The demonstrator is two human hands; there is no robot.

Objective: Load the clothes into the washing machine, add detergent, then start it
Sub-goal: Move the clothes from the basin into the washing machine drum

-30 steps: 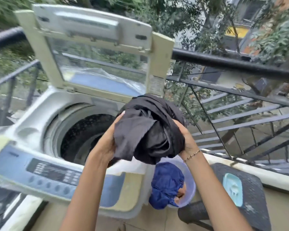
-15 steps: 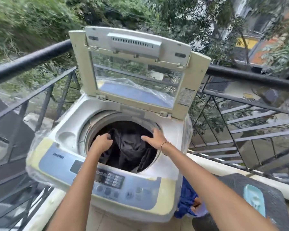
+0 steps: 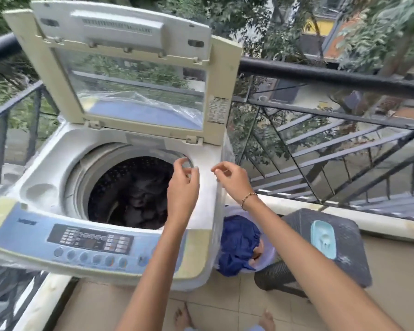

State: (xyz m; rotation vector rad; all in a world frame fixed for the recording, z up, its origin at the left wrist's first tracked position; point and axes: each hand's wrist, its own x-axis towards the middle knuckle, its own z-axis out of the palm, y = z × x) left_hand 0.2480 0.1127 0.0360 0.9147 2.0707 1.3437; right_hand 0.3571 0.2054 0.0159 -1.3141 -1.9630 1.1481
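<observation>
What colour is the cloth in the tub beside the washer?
The cloth is dark blue; head view.

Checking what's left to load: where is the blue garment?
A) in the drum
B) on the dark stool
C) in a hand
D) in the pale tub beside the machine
D: the blue garment lies bunched in the pale tub on the floor, right beside the washing machine.

- Washing machine (image 3: 201, 187): white, yellowed corners
- Control panel (image 3: 81, 240): blue, dark display
- Clothes in drum (image 3: 139, 199): black
- Garment in basket (image 3: 239, 244): deep blue
- Stool (image 3: 344, 259): black weave
</observation>
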